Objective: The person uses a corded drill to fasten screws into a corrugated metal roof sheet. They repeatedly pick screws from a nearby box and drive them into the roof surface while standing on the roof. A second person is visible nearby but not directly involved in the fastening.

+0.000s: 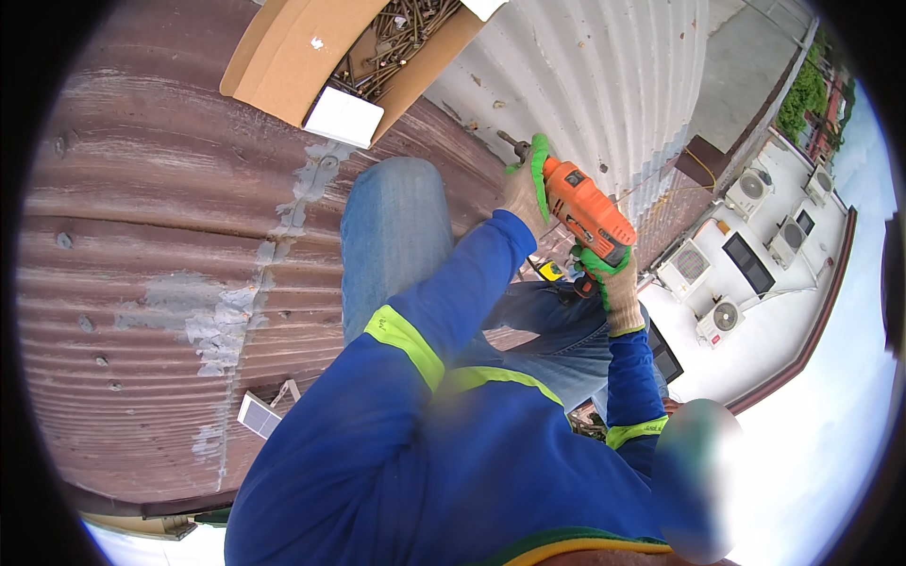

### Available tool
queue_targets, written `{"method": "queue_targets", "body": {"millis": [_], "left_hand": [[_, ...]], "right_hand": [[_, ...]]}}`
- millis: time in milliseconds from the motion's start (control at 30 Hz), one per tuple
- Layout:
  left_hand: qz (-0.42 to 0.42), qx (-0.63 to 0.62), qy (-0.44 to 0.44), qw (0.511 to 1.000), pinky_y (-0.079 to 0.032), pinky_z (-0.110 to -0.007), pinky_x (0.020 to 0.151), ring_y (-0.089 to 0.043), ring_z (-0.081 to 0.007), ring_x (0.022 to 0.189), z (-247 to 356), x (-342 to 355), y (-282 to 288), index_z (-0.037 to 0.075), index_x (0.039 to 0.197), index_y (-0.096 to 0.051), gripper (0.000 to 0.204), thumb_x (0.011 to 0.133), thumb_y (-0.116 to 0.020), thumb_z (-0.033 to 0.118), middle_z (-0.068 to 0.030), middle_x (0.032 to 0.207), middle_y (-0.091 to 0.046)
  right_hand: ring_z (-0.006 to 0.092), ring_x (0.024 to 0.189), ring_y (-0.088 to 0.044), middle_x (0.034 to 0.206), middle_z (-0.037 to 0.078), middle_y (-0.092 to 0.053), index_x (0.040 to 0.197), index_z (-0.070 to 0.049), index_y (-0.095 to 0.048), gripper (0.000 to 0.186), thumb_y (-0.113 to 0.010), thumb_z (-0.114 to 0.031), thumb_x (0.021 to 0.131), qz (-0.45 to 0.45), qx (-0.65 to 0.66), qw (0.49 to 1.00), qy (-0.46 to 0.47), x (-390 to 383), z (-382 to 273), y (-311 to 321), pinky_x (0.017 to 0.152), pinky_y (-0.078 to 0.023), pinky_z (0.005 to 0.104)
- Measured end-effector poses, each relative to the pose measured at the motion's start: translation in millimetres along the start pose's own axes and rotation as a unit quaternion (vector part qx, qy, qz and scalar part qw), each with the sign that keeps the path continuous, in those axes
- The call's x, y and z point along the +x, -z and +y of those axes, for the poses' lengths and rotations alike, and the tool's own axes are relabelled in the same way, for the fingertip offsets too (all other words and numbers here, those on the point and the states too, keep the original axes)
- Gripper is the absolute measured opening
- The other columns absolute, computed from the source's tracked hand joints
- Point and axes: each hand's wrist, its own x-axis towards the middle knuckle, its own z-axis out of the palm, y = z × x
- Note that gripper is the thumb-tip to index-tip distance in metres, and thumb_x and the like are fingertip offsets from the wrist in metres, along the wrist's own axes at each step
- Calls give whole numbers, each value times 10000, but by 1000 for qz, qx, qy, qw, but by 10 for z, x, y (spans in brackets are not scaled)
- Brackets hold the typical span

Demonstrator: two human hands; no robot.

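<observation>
An orange power drill (pixel 587 203) is held out in front of me, its dark chuck (pixel 514 144) toward the upper left. My left hand (pixel 527 193), in a cream glove with a green coating, is closed around the drill's front end behind the chuck. At the rear, my right hand (pixel 615 283), gloved alike, is wrapped around the handle, which it partly hides. Beyond my left knee (pixel 396 203) stands an open cardboard box (pixel 283 61) with many long metal screws (pixel 406 42) heaped in it.
Brown corrugated roofing (pixel 142 255) with grey sealant patches (pixel 222 330) lies under me and to the left; pale grey corrugated sheet (pixel 576 66) is ahead. A small panel (pixel 260 415) sits at lower left. Right, past the roof edge, a white wall carries several air-conditioner units (pixel 692 261).
</observation>
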Motion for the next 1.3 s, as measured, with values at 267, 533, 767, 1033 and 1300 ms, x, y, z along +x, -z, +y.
{"method": "queue_targets", "body": {"millis": [267, 533, 767, 1033, 1300], "left_hand": [[-123, -115, 13, 986, -574, -416, 894, -680, -208, 962, -40, -146, 103, 101, 1073, -664, 365, 1065, -676, 466, -38, 978, -686], [-156, -109, 50, 980, -555, -409, 908, -646, -198, 950, -18, -29, 132, 134, 974, -616, 292, 1088, -653, 400, -12, 962, -647], [-166, -156, 62, 972, -558, -381, 847, -645, -187, 894, -74, -100, 109, 143, 969, -629, 263, 1073, -685, 378, -7, 904, -633], [-105, -65, 27, 992, -574, -416, 901, -674, -215, 981, -13, 9, 123, 111, 1078, -658, 336, 1058, -685, 446, -54, 1021, -690], [-158, -132, 6, 979, -583, -466, 981, -684, -275, 1033, -1, -3, 247, 121, 1103, -651, 371, 1070, -647, 490, -76, 1095, -715]], "right_hand": [[259, 989, -796, 1165, 147, -780, 1324, 9, -649, 487, -866, -31, 890, -10, 25, 1000, -7, 11, -30, 3, 807, -682, 377], [264, 992, -796, 1177, 152, -774, 1351, 8, -621, 516, -858, -19, 893, 4, 14, 1000, 3, 13, 4, 3, 810, -689, 383], [236, 970, -795, 1164, 139, -781, 1339, -1, -626, 525, -879, -39, 880, 8, 1, 1000, -2, -6, -20, -4, 804, -676, 359], [198, 939, -790, 1121, 104, -792, 1317, 5, -640, 546, -918, -99, 858, 25, -46, 998, 18, -38, -42, -47, 795, -650, 329], [172, 939, -778, 1118, 99, -794, 1300, -2, -674, 523, -924, -112, 854, 23, -34, 999, -3, -49, -78, -60, 803, -640, 314]]}}
